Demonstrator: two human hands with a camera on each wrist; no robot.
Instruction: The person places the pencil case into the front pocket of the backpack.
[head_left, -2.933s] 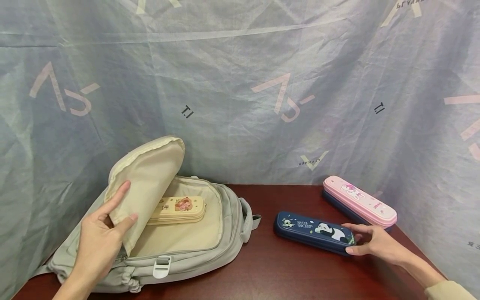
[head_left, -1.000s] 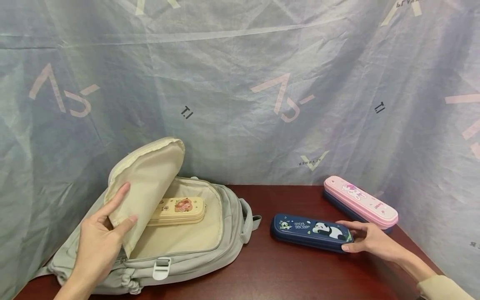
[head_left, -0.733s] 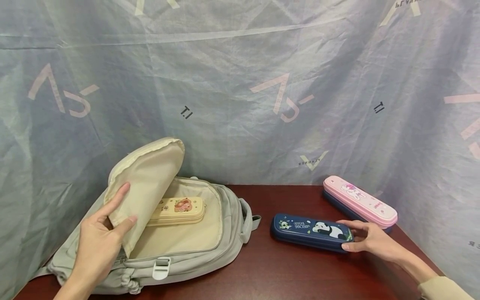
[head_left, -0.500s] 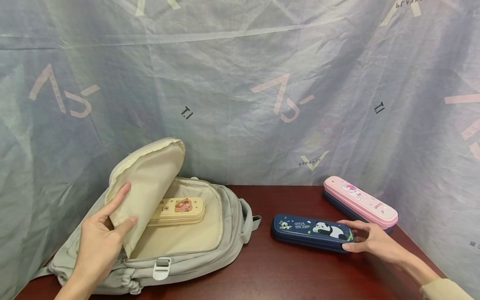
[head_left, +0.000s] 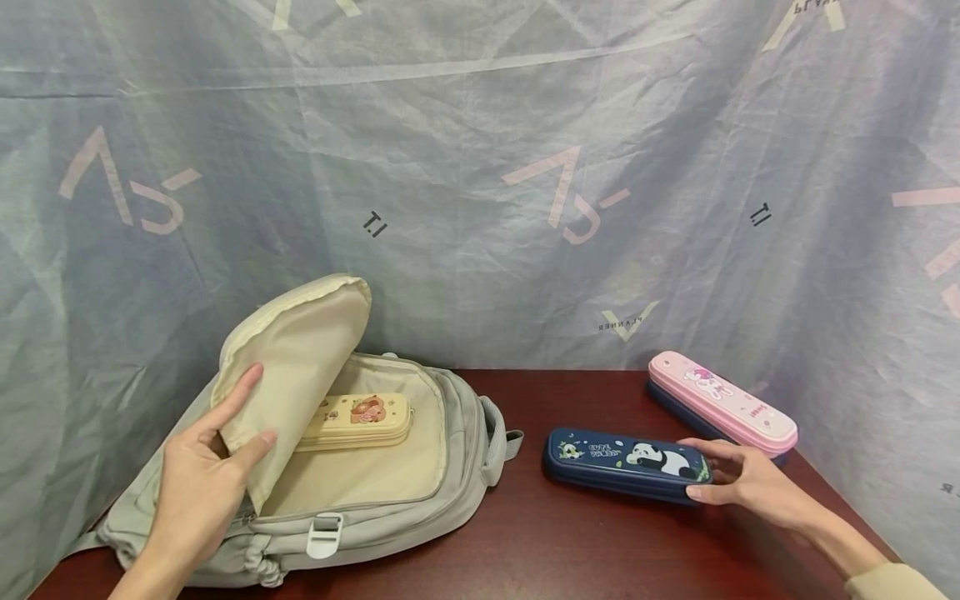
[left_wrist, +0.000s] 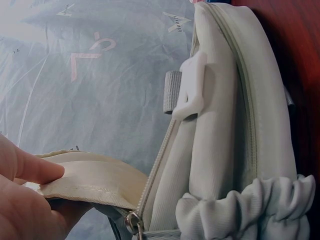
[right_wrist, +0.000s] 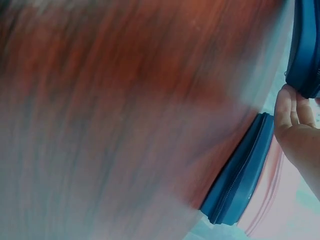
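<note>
My left hand pinches the edge of the cream-lined flap of a grey-green backpack, holding it raised. The left wrist view shows finger and thumb on either side of the flap. Inside the pocket lies a yellow pencil case with a bear picture, its left end hidden behind the flap. My right hand grips the right end of a navy panda pencil case, thumb on the near side, fingers behind. The right wrist view has this navy case at its upper right edge.
A pink rabbit pencil case lies on another navy case at the right back of the dark red table. A grey printed curtain hangs behind and at both sides. A white buckle is on the backpack's front.
Since the earliest frame, the navy panda case has shifted slightly left and its printed lid looks sharper. Over the last second it has edged right with my right hand. My left hand stays put.
</note>
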